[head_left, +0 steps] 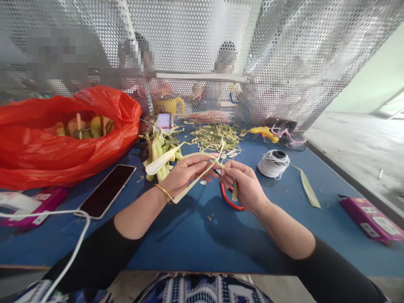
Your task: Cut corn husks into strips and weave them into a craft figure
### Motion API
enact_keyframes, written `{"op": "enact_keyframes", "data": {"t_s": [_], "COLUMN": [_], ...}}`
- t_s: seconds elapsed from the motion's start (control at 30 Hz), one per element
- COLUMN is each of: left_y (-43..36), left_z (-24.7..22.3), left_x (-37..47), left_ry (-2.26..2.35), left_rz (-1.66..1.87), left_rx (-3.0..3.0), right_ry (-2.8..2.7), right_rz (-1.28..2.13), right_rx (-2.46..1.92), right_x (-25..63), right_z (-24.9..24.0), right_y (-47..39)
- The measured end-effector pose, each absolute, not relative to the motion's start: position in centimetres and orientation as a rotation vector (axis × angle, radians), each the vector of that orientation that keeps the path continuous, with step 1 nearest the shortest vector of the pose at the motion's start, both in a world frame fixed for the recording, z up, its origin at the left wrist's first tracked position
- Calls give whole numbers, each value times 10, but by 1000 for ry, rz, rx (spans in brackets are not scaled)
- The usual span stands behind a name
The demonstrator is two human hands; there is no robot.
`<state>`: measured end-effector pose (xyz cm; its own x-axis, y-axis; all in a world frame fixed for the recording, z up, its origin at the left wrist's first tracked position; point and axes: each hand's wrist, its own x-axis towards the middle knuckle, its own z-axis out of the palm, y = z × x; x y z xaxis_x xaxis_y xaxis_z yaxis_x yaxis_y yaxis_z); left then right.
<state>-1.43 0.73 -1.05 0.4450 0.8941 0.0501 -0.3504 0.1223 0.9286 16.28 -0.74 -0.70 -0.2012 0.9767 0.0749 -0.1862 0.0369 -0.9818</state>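
Pale green leaf strips (pixel 195 184) cross and meet between my two hands above the middle of the blue table. My left hand (pixel 189 170), with a gold bangle at its wrist, pinches the strips from the left. From the right, my right hand (pixel 242 181) pinches them close to the crossing point, and a short strip end hangs below its fingers. Red-handled scissors (pixel 227 201) lie on the table beneath my right hand, partly hidden by it. A bundle of pale husks (pixel 160 158) lies just left of my left hand.
A red plastic bag (pixel 63 155) and a phone (pixel 109 190) are at left. Leaf scraps (pixel 216 136) lie behind the hands. White string (pixel 273 164), a yellow glue gun (pixel 264 134), glasses and a purple box (pixel 372 218) are at right. People sit behind the perforated screen (pixel 189 38).
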Motion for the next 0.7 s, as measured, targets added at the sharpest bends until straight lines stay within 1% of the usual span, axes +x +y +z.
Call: {"op": "enact_keyframes", "data": {"t_s": [0.13, 0.27, 0.37, 0.53, 0.63, 0.7], "left_y": [6, 3, 2, 2, 1, 1], "left_z": [-12, -15, -19, -18, -15, -16], "left_x": [-11, -3, 3, 2, 1, 2], "left_ry": [638, 850, 955, 946, 893, 888], "left_rz": [988, 1085, 1139, 1026, 935, 937], "left_rx": [949, 980, 987, 846, 801, 819], "right_ry": [-1407, -1596, -1694, -1785, -1808, -1832], "right_rz": [1353, 1305, 1178, 941, 904, 877], "right_rx": [-971, -1040, -1077, -1164, -1204, -1223], "right_x": [164, 164, 164, 164, 164, 164], "right_z": [-8, -12, -17, -21, -21, -21], "right_y": [-7, -8, -9, -8, -7, -7]}}
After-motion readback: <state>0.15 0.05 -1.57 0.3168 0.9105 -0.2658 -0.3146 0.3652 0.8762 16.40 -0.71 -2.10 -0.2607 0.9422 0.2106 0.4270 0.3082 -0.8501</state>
